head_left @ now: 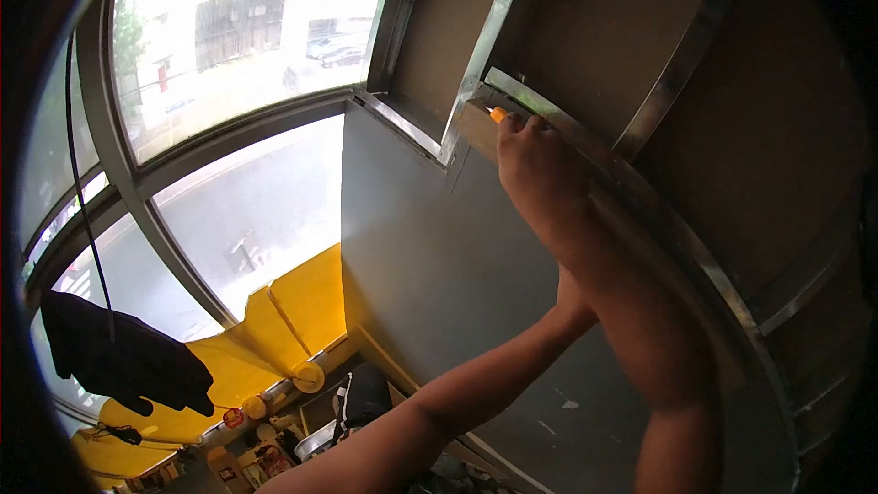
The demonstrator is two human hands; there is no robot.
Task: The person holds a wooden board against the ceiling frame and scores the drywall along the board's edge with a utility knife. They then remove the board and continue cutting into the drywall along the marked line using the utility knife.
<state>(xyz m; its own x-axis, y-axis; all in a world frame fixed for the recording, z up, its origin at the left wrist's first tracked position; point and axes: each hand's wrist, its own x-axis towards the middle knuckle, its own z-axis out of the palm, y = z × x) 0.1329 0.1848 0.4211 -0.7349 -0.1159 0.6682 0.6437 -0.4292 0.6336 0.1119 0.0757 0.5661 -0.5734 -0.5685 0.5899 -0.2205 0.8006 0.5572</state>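
High on the wall, my right hand [541, 160] is closed around a small orange tool with a pale, narrow tip [497, 114]; its exact kind I cannot tell. The tip points left, right at a wooden strip [478, 128] just under the metal frame [540, 102]. My left forearm [476, 370] reaches up from the lower left and passes behind the right forearm, which hides the left hand's fingers. A grey panel [421, 229] stands behind both arms, below the strip.
Metal-framed windows [247, 210] fill the left side. A black garment [123, 352] hangs near a dark cord [78, 165]. Yellow sheeting [306, 297] runs below the windows, with boxes and clutter [229, 467] beneath. Brown panels [594, 27] between metal studs rise at upper right.
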